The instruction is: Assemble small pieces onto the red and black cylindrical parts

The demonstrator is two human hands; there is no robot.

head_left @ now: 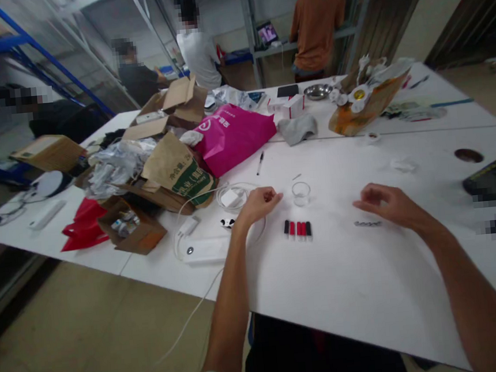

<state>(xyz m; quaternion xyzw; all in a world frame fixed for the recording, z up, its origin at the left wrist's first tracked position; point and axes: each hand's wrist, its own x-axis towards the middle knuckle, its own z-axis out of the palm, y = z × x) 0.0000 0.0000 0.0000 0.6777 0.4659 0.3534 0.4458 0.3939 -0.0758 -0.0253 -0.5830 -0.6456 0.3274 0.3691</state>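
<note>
My left hand point(260, 204) is over the table beside a coiled white cable, its fingers loosely curled with nothing showing in them. To its right stands a clear round glass dish point(301, 195). In front of the dish lies a row of several small vials with black and red caps point(298, 228). My right hand point(383, 202) is held low on the right, fingers bent and thumb apart, with nothing visible in its grasp. Just below its fingertips is a row of small silvery pieces point(367, 223), too small to name. A thin short stick point(296, 176) lies behind the dish.
On the left are a white power strip point(208, 249), a white charger point(230, 197), a small carton point(132, 226) and a brown paper bag point(179, 169). Behind sit a magenta bag point(235, 135), a pen point(260, 163) and a grey cloth point(297, 129). Several people are beyond the table.
</note>
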